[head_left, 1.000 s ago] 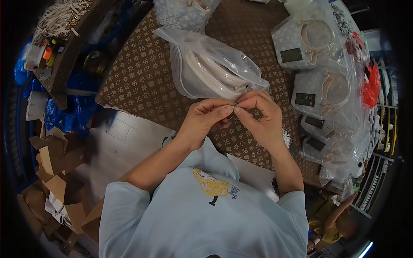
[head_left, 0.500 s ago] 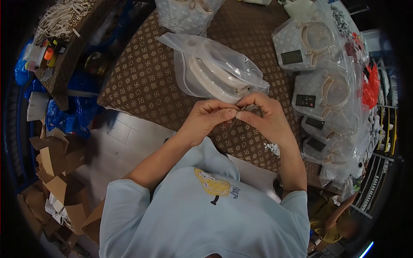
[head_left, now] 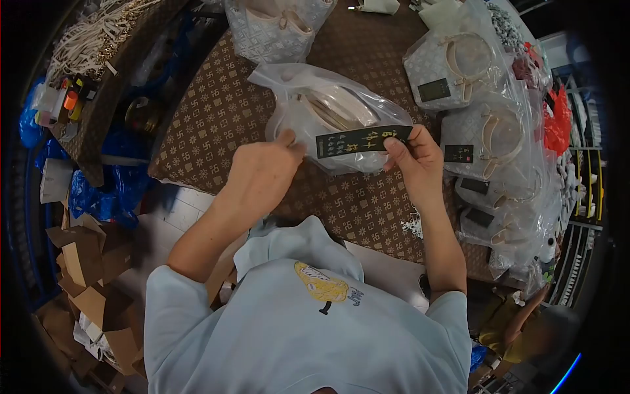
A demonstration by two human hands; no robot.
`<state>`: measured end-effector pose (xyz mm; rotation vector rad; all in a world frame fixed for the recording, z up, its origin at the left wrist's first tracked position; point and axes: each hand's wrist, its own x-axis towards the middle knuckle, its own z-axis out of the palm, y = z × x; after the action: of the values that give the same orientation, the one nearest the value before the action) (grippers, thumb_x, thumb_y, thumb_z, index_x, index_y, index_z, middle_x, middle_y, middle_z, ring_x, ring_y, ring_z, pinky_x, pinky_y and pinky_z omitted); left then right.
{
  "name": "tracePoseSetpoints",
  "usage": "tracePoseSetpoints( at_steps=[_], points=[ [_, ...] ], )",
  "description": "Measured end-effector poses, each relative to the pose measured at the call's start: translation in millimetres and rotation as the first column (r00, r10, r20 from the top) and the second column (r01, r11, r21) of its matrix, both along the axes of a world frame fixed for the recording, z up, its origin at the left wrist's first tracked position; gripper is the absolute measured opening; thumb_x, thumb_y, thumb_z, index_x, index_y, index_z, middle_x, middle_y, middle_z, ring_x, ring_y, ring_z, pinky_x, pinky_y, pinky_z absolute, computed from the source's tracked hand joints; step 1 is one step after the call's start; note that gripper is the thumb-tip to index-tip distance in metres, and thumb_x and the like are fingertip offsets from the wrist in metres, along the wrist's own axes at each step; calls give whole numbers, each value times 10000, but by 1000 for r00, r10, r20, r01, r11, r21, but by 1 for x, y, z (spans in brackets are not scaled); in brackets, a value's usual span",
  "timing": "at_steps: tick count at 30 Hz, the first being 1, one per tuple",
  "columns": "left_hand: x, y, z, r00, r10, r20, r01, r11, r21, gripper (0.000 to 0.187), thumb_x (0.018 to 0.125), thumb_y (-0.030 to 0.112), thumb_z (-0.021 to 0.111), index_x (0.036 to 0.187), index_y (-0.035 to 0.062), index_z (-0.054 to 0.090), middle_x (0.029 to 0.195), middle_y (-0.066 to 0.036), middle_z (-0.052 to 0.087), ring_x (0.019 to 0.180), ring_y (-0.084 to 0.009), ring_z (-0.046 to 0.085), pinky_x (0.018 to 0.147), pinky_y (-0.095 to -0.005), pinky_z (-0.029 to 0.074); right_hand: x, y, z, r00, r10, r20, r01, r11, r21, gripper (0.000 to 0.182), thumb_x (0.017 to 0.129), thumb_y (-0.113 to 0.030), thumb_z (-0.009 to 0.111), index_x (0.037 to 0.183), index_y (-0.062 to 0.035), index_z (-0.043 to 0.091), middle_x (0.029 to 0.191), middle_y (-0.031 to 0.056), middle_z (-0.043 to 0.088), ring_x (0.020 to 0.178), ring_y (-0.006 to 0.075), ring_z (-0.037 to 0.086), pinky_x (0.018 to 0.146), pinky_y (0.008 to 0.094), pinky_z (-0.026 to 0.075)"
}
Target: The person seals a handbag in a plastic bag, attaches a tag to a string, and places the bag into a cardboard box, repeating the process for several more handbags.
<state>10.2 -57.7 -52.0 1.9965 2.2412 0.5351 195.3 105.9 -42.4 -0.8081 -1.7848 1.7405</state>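
A dark hang tag [head_left: 348,143] with gold characters is pinched at its right end between the thumb and fingers of my right hand [head_left: 417,164]. It lies nearly level across the front of a clear plastic bag [head_left: 279,80]. Inside that bag is a pale handbag with cream handles [head_left: 348,105]. My left hand [head_left: 262,172] is closed, back of the hand up, beside the bag's lower left side and apart from the tag. Its fingertips are mostly hidden, so what they hold, if anything, does not show.
Several wrapped handbags with dark tags [head_left: 462,98] line the right side of the brown patterned table [head_left: 216,125]. Another handbag [head_left: 279,33] stands at the back. White small pieces [head_left: 413,226] lie near my right forearm. Cardboard boxes [head_left: 92,262] sit left; a person [head_left: 512,328] is lower right.
My hands were together at the bag's front; now they are apart, the left one further left. The tag's printed face now shows in my right hand.
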Motion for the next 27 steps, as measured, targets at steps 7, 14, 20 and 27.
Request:
tracePoseSetpoints(
  at_steps=[7,14,20,27],
  points=[
    [13,-23,69,967,-250,47,248,968,43,66,730,94,566,773,44,563,745,-76,511,572,-229,586,472,-341,450,-10,-15,22,920,157,360,-393,338,855,145,754,-124,695,846,-53,608,760,64,606,617,181,579,541,265,459],
    [-2,-10,80,971,-236,-30,237,949,207,113,704,73,607,817,76,604,779,-30,553,599,-196,596,484,-298,455,1,13,91,924,11,382,-372,248,894,234,701,-242,719,866,-90,654,733,31,603,720,216,606,603,323,478],
    [-13,5,75,960,-276,-50,270,861,431,131,707,86,603,836,85,621,775,-19,557,617,-192,588,503,-295,456,29,11,71,936,-68,346,-244,584,775,442,709,-254,749,1088,-74,612,937,77,592,774,179,550,647,288,446],
    [-21,18,95,925,-378,-41,366,853,372,142,677,76,717,814,79,684,757,-44,610,643,-212,609,530,-289,474,43,21,74,930,29,367,-294,657,695,515,710,-56,677,1201,-63,521,960,84,600,917,212,549,809,319,441]
  ],
)
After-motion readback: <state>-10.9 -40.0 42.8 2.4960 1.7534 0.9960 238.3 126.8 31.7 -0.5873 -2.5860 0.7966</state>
